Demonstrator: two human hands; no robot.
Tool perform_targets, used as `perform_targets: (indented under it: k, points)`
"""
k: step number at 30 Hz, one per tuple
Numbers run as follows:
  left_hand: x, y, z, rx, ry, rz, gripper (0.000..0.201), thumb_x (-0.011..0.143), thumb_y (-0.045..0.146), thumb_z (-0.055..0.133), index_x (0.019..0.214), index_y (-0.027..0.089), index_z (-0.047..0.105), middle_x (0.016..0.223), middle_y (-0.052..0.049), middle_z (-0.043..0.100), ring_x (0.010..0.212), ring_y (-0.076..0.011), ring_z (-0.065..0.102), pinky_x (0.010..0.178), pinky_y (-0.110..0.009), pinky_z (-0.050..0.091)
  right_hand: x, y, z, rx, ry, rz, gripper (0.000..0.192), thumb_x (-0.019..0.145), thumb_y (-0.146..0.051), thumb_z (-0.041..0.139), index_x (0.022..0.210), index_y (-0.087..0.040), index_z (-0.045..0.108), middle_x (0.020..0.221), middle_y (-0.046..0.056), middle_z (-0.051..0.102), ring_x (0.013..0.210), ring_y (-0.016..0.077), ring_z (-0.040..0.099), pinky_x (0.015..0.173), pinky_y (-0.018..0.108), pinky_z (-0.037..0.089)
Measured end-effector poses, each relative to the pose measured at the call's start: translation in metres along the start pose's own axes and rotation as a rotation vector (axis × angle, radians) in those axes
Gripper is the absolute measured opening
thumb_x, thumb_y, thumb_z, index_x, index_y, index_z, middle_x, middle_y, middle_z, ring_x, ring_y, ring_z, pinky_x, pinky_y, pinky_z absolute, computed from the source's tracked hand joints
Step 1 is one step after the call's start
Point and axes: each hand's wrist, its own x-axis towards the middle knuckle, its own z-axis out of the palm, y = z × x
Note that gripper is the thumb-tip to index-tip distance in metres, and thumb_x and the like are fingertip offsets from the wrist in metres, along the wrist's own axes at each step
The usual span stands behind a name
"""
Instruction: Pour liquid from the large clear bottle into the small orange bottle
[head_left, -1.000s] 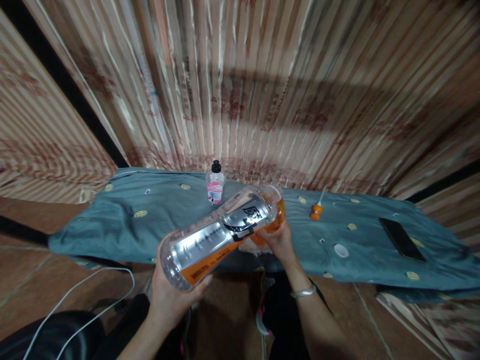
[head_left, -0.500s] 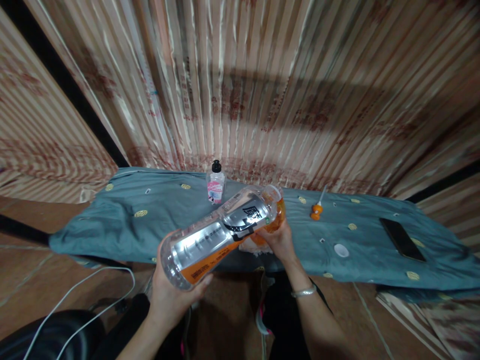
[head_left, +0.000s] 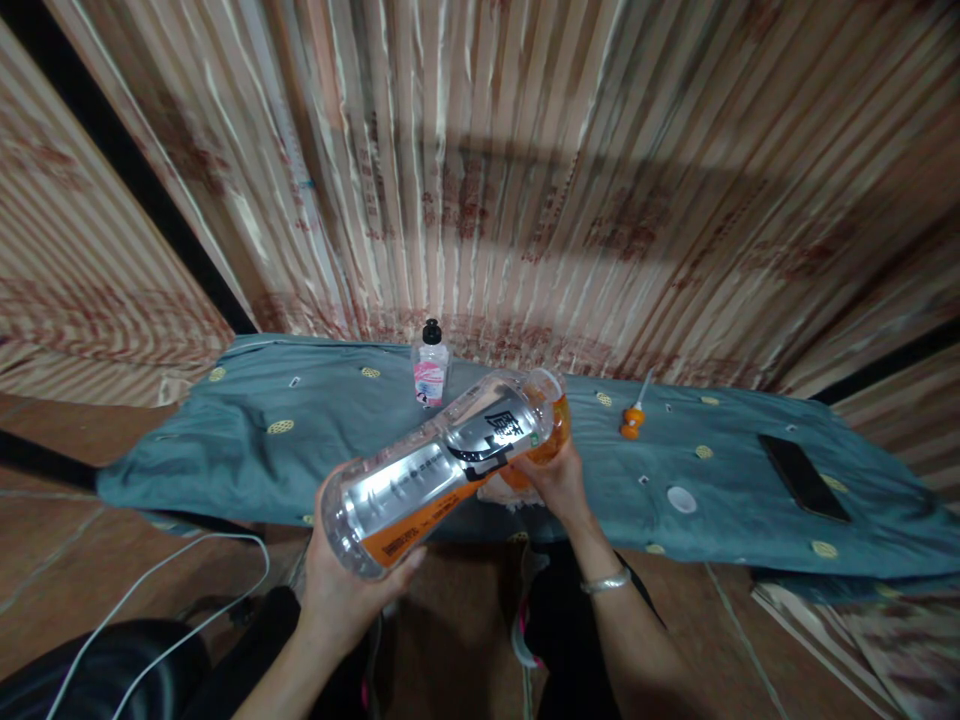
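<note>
The left hand [head_left: 341,590] cups the base of a large clear bottle [head_left: 442,465], tilted so its neck end points away and to the right. The right hand [head_left: 555,480] closes around that far end, where orange liquid pools — the bottle spans the two hands above the near edge of the surface [head_left: 315,450]. Beyond the hands stands a small black-capped bottle [head_left: 430,368]; to the right lie an orange cap [head_left: 631,425], a white disc [head_left: 681,499] and a dark phone [head_left: 804,478].

Head-worn view, forward and downward
</note>
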Motion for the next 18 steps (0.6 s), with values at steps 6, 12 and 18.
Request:
perform_targets:
  k: [6, 12, 18]
  points:
    - [0.0005, 0.0016, 0.0012, -0.033, 0.011, -0.046, 0.087, 0.071, 0.042, 0.082, 0.143, 0.017, 0.04, 0.13, -0.02, 0.063, 0.117, -0.0338, 0.068, 0.097, -0.05, 0.058, 0.0, 0.004, 0.0031, -0.012, 0.02, 0.0, 0.076, 0.062, -0.037, 0.089, 0.129, -0.023, 0.056, 0.113, 0.009, 0.077, 0.104, 0.0299, 0.074, 0.089, 0.041, 0.061]
    - [0.0022, 0.0027, 0.0011, -0.006, 0.017, 0.004, 0.087, 0.074, 0.041, 0.081, 0.145, 0.016, 0.038, 0.128, -0.02, 0.064, 0.115, -0.0328, 0.07, 0.094, -0.048, 0.06, -0.0003, 0.0017, 0.0028, 0.01, 0.003, -0.007, 0.075, 0.062, -0.037, 0.088, 0.128, -0.023, 0.056, 0.115, 0.01, 0.076, 0.107, 0.0309, 0.073, 0.09, 0.042, 0.06]
    - [0.0007, 0.0016, 0.003, -0.037, 0.012, -0.03, 0.087, 0.073, 0.041, 0.081, 0.145, 0.018, 0.038, 0.13, -0.02, 0.063, 0.117, -0.0345, 0.068, 0.095, -0.052, 0.059, -0.0003, 0.001, 0.0039, -0.013, 0.021, -0.03, 0.073, 0.064, -0.039, 0.087, 0.128, -0.022, 0.055, 0.119, 0.011, 0.075, 0.107, 0.0302, 0.072, 0.095, 0.044, 0.058]
